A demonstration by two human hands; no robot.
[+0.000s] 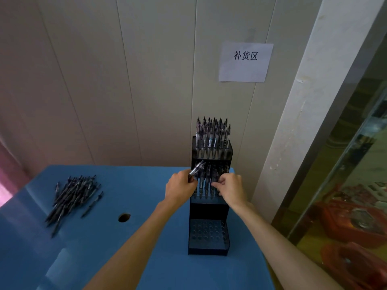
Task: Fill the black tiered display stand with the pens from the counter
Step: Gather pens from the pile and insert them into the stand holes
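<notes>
The black tiered display stand [207, 245] stands on the blue counter, right of centre. Its top tier is packed with upright pens [212, 137]. The middle tier holds several pens [206, 185]. The bottom tier shows bare holes. My left hand [180, 189] grips a pen or a few pens [195, 169], tilted toward the middle tier's left side. My right hand [229, 188] pinches a pen standing in the middle tier at its right. A loose pile of pens [73, 195] lies on the counter at the left.
The blue counter [117, 248] has a round hole [124, 217] between the pile and the stand. A panelled wall with a paper sign [245, 61] rises behind. A glass case [345, 206] with red items stands at the right.
</notes>
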